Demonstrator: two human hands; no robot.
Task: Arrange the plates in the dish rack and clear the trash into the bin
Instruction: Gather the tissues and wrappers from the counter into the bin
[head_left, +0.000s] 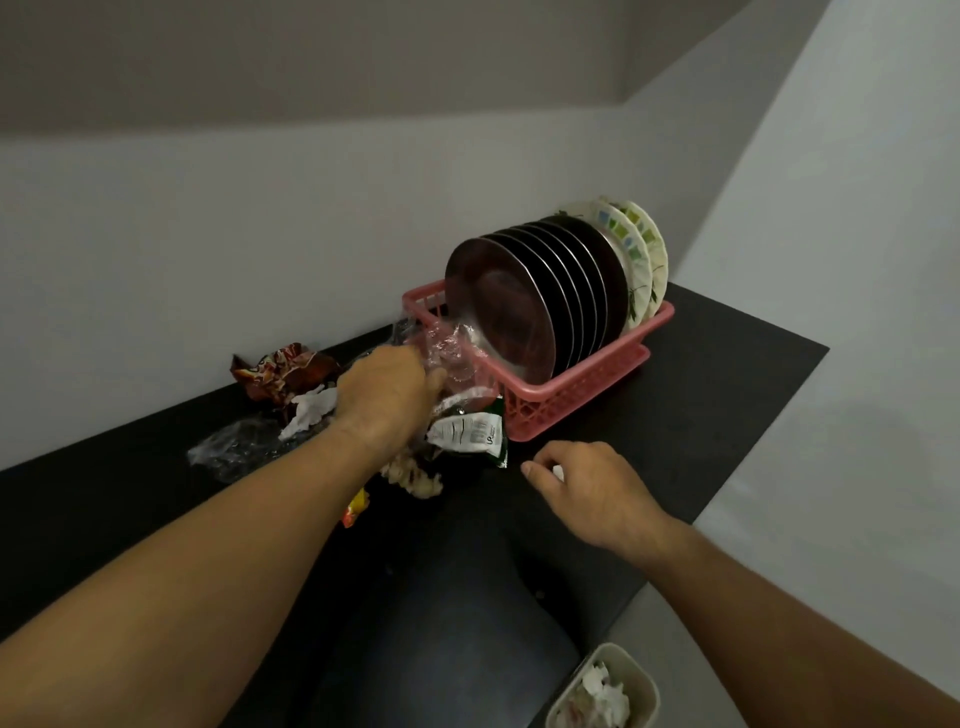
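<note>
Two hands are in my view over the long black countertop (701, 374). I have the left hand (384, 395) near the middle, its fingers curled round a crumpled clear plastic film (452, 353) that lies against the near-left end of the pink slotted plastic dish rack (576, 395). The rack sits at 1 o'clock from that hand. A row of dark round plates (519, 312) stands on edge in it, with pale patterned plates (641, 260) behind them at the far end. The right hand (592, 493) is at 5 o'clock from the rack's near corner, fingers curled under; a white speck shows by the fingers and I cannot tell whether it is pinched. Trash lies round the left hand: a crumpled red-brown snack wrapper (280, 371) at 10 o'clock, a white paper wad (309, 410) at 9, a clear plastic bag (234, 452) at 8, a green and white packet (467, 431) at 4, beige scraps (415, 480) at 5 and a small yellow and red wrapper (356, 506) at 6. At 5 o'clock of my view, by the bottom edge, a pale rectangular bin (649, 686) holds crumpled white paper (597, 696)
</note>
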